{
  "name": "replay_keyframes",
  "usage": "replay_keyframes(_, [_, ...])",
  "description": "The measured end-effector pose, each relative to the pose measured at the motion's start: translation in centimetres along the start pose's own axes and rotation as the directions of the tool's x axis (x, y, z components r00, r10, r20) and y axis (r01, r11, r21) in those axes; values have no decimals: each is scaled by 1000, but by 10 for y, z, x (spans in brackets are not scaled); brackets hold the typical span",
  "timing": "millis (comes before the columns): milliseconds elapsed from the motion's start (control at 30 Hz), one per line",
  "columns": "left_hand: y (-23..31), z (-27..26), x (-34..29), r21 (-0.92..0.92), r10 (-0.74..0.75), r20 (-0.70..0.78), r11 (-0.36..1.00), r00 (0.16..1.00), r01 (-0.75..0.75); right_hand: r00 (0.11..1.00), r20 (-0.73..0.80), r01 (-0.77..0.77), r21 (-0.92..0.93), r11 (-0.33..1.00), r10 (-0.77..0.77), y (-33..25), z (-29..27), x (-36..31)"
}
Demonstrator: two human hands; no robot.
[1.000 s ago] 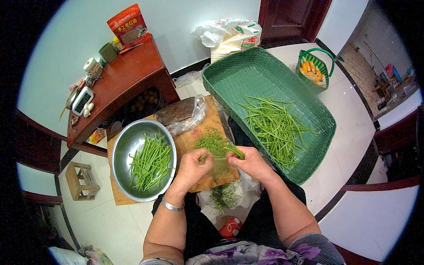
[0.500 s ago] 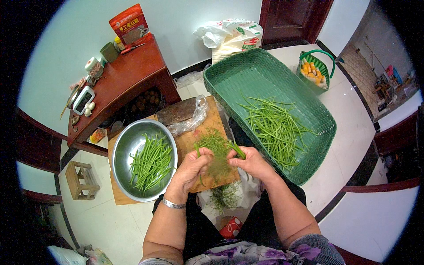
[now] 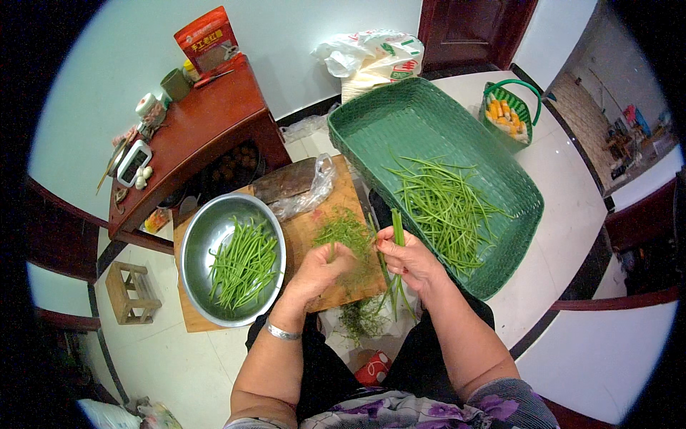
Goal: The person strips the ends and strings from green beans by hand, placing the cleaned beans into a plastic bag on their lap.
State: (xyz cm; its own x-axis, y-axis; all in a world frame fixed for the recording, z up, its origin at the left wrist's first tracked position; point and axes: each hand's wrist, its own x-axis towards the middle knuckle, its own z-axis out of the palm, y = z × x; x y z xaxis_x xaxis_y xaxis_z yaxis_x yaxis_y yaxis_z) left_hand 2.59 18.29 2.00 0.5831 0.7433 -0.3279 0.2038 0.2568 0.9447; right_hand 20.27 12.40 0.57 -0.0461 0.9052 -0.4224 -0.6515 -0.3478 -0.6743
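Note:
My right hand [image 3: 413, 259] is closed round a small bunch of long, thin green stalks [image 3: 398, 230], held upright with ends hanging below the fist. To its left, my left hand [image 3: 325, 270] is curled and partly blurred, a short piece of green stalk showing at its fingers. Both hands are over the wooden board [image 3: 300, 292], near a heap of wispy green trimmings [image 3: 341, 227]. Left of them, a steel bowl [image 3: 187, 275] holds a pile of green stalks. More loose stalks [image 3: 446, 207] lie in the large green woven basket [image 3: 421, 118] on the right.
A dark slab [image 3: 282, 184] and clear plastic bag [image 3: 325, 175] lie on the board's far part. More trimmings [image 3: 361, 320] hang between my knees. A red-brown table [image 3: 200, 107], wooden stool [image 3: 131, 293] and green handled basket of corn [image 3: 516, 143] stand around.
My right hand has turned, bringing its stalks from a slant to upright. My left hand has tipped over, its long stalk no longer showing below the fist.

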Motion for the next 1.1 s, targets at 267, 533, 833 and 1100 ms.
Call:
replay_keyframes(267, [12, -8, -7, -147, -15, 29, 989, 999, 19, 996, -86, 42, 65, 997, -37, -1, -6, 5])
replay_keyframes(533, [19, -18, -21, -312, 82, 174, 950, 981, -24, 982, -150, 132, 122, 984, -113, -4, -19, 10])
replay_keyframes(833, [24, -29, -30, -166, 205, 337, 974, 919, -156, 982, -152, 107, -31, 994, -110, -10, -23, 8])
replay_keyframes(1100, [9, -14, -13, -21, 49, 25, 999, 999, -48, 1000, -6, 13, -292, 956, -16, -7, -1, -1])
